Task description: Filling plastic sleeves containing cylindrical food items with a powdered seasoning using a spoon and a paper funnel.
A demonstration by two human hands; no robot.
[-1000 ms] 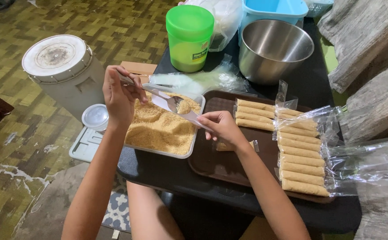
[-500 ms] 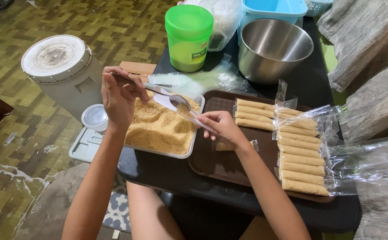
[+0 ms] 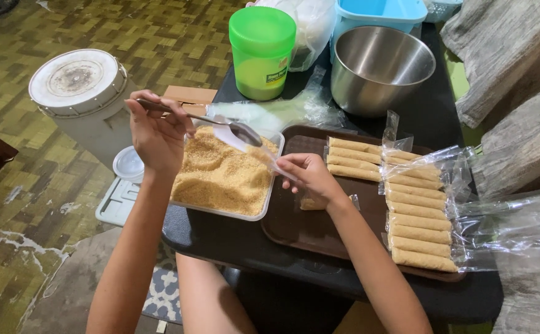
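Left hand (image 3: 155, 133): it pinches the handle of a metal spoon (image 3: 211, 122) between thumb and fingers, and holds it almost level above the tub.
Spoon bowl: it points to about 3 o'clock of the left hand, just at the mouth of the bag.
Right hand (image 3: 310, 177): its fingers are closed on a narrow clear plastic bag (image 3: 245, 141), which is tilted up toward the spoon; the lower end of the bag, part filled, lies on the tray.
Crumb tub (image 3: 220, 176): a shallow clear container with golden-brown crumbs, between the two hands, on the dark table (image 3: 233, 241).
Brown tray (image 3: 310, 226): at 3 o'clock of the tub, touching it or just beside it.
Filled packs (image 3: 418, 213): long tan sticks in a row on the right half of the tray.
Far side, 12 o'clock: a green-lidded jar (image 3: 262, 52) and a steel bowl (image 3: 381, 68).
How to do it well, in my judgement: keep the mouth of the bag open and over the tub, so that spilled crumbs fall back inside; tip the spoon slowly.
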